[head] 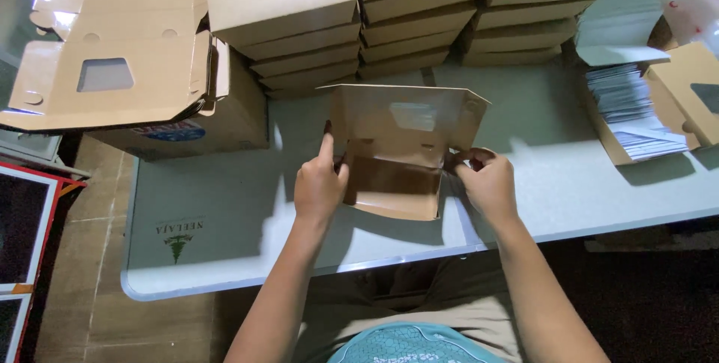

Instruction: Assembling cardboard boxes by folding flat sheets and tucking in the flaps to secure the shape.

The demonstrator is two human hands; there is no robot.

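Observation:
A half-folded brown cardboard box [397,150] with a clear window in its raised lid stands on the pale table [225,206] in front of me. My left hand [318,183] grips the box's left side wall, forefinger pointing up along it. My right hand [487,180] pinches the right side flap between thumb and fingers. The box's floor lies flat between both hands, its lid tilted up and away from me.
Stacks of finished windowed boxes [419,19] line the table's back. Flat unfolded blanks [112,56] rest on a carton at the left. A box of white sheets [636,108] sits at the right. Red-framed panels [22,228] lean on the floor, left.

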